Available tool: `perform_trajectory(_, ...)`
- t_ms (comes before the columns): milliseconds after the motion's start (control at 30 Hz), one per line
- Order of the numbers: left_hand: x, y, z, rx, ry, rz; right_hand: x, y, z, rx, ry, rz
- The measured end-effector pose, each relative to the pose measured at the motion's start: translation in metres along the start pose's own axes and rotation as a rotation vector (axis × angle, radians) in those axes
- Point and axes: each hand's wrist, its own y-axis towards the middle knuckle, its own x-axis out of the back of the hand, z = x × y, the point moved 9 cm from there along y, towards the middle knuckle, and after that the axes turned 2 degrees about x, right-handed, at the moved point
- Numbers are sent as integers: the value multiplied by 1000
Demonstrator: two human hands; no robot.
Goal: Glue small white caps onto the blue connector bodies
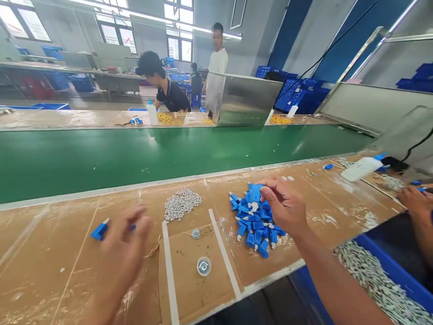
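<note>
My right hand (286, 203) pinches a small blue plastic piece (255, 193) with a white tip, just above a heap of like blue pieces (257, 230). My left hand (123, 253) is smeared by motion over the left part of the table, its fingers curled. A bit of blue shows behind those fingers; whether they touch it I cannot tell. Left of that hand, one blue piece (99, 230) lies on the table. Between my hands are a pile of small grey pieces (182, 204), a small clear cup (204, 266) and a small clear lump (195, 234) by a thin stick.
A green conveyor belt (189, 151) runs beyond the brown table. To the right lie a white squeeze bottle (361, 169) and a blue bin (395, 275) of small pale parts. A neighbour's hand (417, 198) is at the right edge. People stand and work across the belt.
</note>
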Motion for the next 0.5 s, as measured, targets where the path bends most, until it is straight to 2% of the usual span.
perform_trajectory(67, -41, -27, -49, -95, -232, 279, -8, -8, 30, 5, 194, -13)
perform_trajectory(100, -55, -36, -72, -143, -306, 336, -14, -13, 41, -5, 274, -18)
perform_trajectory(167, -71, -48, -109, -292, -395, 343, -30, -26, 52, -94, 421, -45)
perform_trajectory(233, -76, -51, -127, -426, -465, 267, -52, -42, 55, -252, 563, -89)
perform_trajectory(300, -75, -52, -130, -497, -513, 177, -75, -60, 57, -399, 651, -128)
perform_trajectory(367, -74, -53, -120, -478, -522, 109, -90, -75, 62, -479, 669, -157)
perform_trajectory(433, -73, -53, -100, -336, -535, 85, -98, -86, 63, -507, 649, -140)
perform_trajectory(500, -72, -51, -69, -103, -621, 92, -104, -93, 58, -512, 623, -42)
